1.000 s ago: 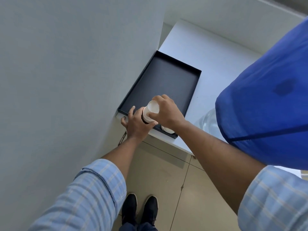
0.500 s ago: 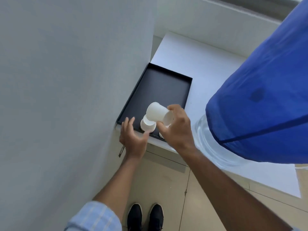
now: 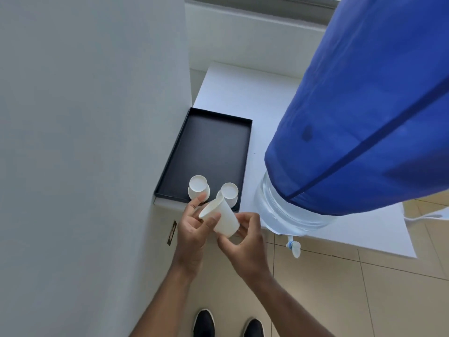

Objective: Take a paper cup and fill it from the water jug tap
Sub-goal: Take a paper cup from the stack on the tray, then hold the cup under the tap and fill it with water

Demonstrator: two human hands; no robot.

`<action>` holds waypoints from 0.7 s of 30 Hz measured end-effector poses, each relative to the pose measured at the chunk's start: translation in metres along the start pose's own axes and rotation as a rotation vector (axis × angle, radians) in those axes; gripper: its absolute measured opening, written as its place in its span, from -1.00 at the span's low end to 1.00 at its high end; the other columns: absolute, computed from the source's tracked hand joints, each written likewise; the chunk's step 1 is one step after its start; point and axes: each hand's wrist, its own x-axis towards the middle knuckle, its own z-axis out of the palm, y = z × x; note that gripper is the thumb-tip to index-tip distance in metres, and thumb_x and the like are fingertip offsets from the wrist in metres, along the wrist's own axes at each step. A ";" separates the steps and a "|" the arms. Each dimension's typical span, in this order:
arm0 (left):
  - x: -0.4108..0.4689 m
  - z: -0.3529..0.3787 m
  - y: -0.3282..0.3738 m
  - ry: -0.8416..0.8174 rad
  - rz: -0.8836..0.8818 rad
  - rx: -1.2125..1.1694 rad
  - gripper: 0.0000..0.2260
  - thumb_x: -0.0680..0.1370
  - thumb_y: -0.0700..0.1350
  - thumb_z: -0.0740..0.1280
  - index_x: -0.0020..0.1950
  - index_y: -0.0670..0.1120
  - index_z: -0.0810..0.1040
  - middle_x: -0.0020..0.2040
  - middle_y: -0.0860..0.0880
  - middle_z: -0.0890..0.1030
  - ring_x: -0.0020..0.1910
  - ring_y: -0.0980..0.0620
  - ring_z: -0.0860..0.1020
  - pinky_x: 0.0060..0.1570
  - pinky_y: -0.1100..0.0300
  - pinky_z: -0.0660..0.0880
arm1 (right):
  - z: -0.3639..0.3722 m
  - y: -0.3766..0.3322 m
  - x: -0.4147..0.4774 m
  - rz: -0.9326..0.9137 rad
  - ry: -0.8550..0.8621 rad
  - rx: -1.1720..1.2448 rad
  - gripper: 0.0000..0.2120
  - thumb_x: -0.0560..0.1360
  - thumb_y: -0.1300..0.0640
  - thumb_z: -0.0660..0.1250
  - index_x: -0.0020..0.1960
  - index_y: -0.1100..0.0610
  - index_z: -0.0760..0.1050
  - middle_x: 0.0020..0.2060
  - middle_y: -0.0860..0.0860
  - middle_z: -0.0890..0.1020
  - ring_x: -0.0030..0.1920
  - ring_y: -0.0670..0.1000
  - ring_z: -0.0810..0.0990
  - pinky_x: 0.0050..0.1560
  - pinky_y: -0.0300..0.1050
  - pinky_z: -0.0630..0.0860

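Note:
A white paper cup (image 3: 222, 218) lies tilted between both hands, in front of the table's edge. My left hand (image 3: 194, 227) touches its rim with the thumb and fingers. My right hand (image 3: 245, 239) holds its base end. Two more white paper cups stand upside down in the near end of the black tray (image 3: 213, 142): one stack (image 3: 198, 187) on the left, another (image 3: 229, 192) on the right. The water jug (image 3: 291, 215) under a blue cover (image 3: 364, 117) stands on the white table (image 3: 243, 93). Its small tap (image 3: 294, 246) sticks out over the table's edge, to the right of my hands.
A grey wall (image 3: 85, 142) rises close on the left, right against the tray. A tiled floor (image 3: 364, 300) and my two black shoes (image 3: 228, 324) lie below. A low white ledge (image 3: 243, 32) runs behind the table.
My right hand has lifted one cup off the left stack and pulled it back toward me, off the tray. My left hand let go of the stack and now touches the lifted cup.

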 end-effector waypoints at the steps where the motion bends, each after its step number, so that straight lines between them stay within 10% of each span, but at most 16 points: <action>1: -0.003 0.003 0.000 0.005 0.010 0.017 -0.32 0.45 0.01 0.68 0.53 0.02 0.53 0.32 -0.19 0.73 0.24 -0.13 0.74 0.14 0.13 0.68 | -0.002 0.004 -0.004 0.008 -0.015 0.003 -0.46 0.36 0.13 0.62 0.16 -0.15 0.40 0.08 -0.20 0.69 0.16 -0.01 0.71 0.18 -0.04 0.66; 7: -0.030 0.016 -0.015 -0.009 0.036 0.302 -0.18 0.33 0.06 0.75 0.53 0.19 0.49 0.31 -0.04 0.73 0.29 -0.06 0.73 0.22 0.17 0.67 | -0.017 0.017 -0.021 0.010 -0.085 -0.080 -0.13 0.31 -0.09 0.63 0.52 -0.11 0.31 0.32 -0.29 0.58 0.37 -0.24 0.54 0.29 -0.38 0.47; 15: -0.071 0.043 -0.041 -0.129 -0.120 0.607 -0.09 0.24 0.21 0.67 0.57 0.18 0.47 0.46 0.25 0.58 0.47 0.37 0.48 0.47 0.20 0.40 | -0.057 0.060 -0.059 0.225 -0.117 -0.203 -0.31 0.26 -0.17 0.53 0.35 -0.26 0.38 -0.20 -0.17 0.64 -0.19 -0.24 0.60 -0.19 -0.42 0.47; 21: -0.063 0.085 -0.067 -0.120 0.061 0.977 -0.61 0.57 -0.18 0.50 0.38 0.07 0.65 0.30 0.17 0.69 0.32 0.15 0.63 0.33 0.10 0.56 | -0.089 0.118 -0.077 0.436 -0.098 -0.239 -0.46 0.28 0.07 0.54 0.15 -0.23 0.40 -0.11 -0.09 0.69 -0.13 -0.10 0.65 -0.13 -0.24 0.59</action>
